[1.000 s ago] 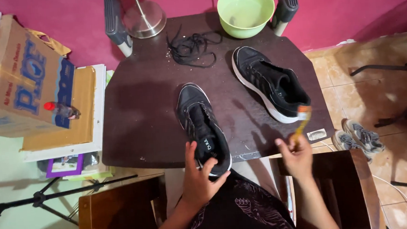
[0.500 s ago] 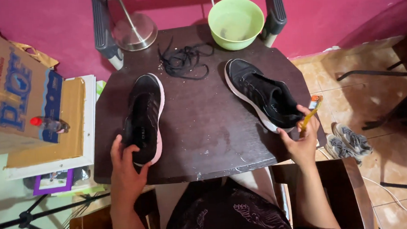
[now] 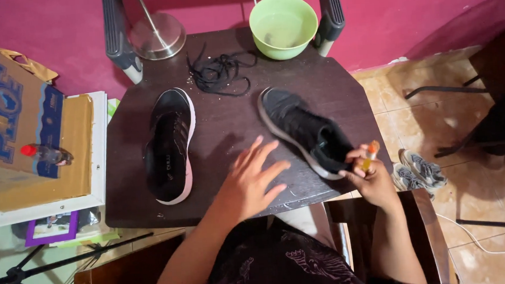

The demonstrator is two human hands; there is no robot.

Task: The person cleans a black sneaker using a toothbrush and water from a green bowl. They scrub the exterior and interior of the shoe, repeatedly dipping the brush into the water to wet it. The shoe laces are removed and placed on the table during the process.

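While clear liquid sits in the pale green plastic bowl (image 3: 283, 26), an orange-handled brush (image 3: 369, 155) is gripped by the right hand (image 3: 372, 179); the left hand (image 3: 249, 182) is spread open above the dark worktop (image 3: 229, 131).

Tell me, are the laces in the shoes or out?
Out: the black laces lie loose on the table, apart from both shoes.

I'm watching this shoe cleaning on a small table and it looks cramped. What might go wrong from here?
The right shoe lies close to the table's right edge, by the right hand holding a small orange brush; a push might tip it off. The green bowl sits at the far edge, so a knock may spill it. The left hand hovers mid-table, and loose laces could snag.
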